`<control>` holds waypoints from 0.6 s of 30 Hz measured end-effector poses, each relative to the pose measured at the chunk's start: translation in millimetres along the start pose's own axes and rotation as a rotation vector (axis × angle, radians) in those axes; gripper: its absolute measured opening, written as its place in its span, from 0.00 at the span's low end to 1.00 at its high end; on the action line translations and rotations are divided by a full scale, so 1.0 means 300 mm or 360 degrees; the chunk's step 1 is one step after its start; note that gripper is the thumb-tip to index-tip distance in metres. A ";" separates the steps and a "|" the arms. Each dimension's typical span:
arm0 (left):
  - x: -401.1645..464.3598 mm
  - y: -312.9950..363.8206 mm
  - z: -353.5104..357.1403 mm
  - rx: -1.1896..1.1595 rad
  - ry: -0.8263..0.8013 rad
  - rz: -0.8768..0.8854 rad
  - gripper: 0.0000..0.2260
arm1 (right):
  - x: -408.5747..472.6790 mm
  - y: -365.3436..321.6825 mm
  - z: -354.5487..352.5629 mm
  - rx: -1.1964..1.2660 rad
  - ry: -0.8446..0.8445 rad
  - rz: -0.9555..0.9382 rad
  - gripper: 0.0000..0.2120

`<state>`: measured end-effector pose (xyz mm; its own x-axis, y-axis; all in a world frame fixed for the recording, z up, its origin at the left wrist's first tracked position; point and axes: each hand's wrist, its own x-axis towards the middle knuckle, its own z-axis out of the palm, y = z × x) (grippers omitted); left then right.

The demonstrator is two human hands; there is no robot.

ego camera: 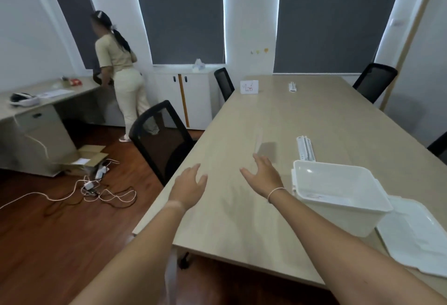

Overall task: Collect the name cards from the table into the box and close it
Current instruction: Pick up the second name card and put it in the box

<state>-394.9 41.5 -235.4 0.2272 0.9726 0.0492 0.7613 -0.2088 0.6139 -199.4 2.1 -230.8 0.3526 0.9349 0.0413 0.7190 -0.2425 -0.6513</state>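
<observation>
Head view of a long wooden worktop point(302, 116). Both bare arms reach forward over its near end. The left hand point(189, 185) hovers palm down near the left edge, fingers point(197, 170) spread wide and holding nothing. The right hand point(262, 176) hovers just to its right, fingers point(257, 160) likewise wide and empty; a thin band circles the right wrist.

The box point(338, 193) — white plastic, open — stands on the worktop just right of the right hand. One card point(316, 197), with a red mark, seems to lie on its bottom, though this is hard to tell. The lid point(416, 237) lies flat on the worktop at the box's near right side, touching or nearly touching it.

A name card point(249, 86) with red handwriting stands upright at the far left of the worktop, well apart from both hands. A blurred, pale upright shape point(258, 141) just beyond the right hand, with a shadow beside it, may be another card seen edge-on; this cannot be settled. A white strip point(306, 148) lies flat just behind the box, and a smaller white item point(292, 86) lies at the far end.

Black mesh chairs point(159, 140) stand around the worktop. At left, a second person point(118, 67) stands back to the camera at a side desk point(31, 106) — cables point(96, 191) and a cardboard carton point(84, 159) lie on the wooden floor.
</observation>
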 end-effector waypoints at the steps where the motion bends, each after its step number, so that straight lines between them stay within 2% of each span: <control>1: 0.013 -0.043 -0.049 0.0008 0.0012 -0.0021 0.25 | 0.020 -0.048 0.035 0.0002 0.0003 -0.0005 0.34; 10: 0.245 -0.381 -0.483 0.0156 0.0144 0.0038 0.24 | 0.188 -0.561 0.383 -0.0027 0.0047 -0.0092 0.33; 18: 0.533 -0.541 -0.611 0.0155 0.0095 0.0115 0.24 | 0.405 -0.761 0.504 0.0014 0.0114 -0.0116 0.33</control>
<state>-593.6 249.7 -182.8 0.2495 0.9584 0.1389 0.8002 -0.2848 0.5278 -411.3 210.1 -191.9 0.3415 0.9290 0.1427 0.7392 -0.1717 -0.6513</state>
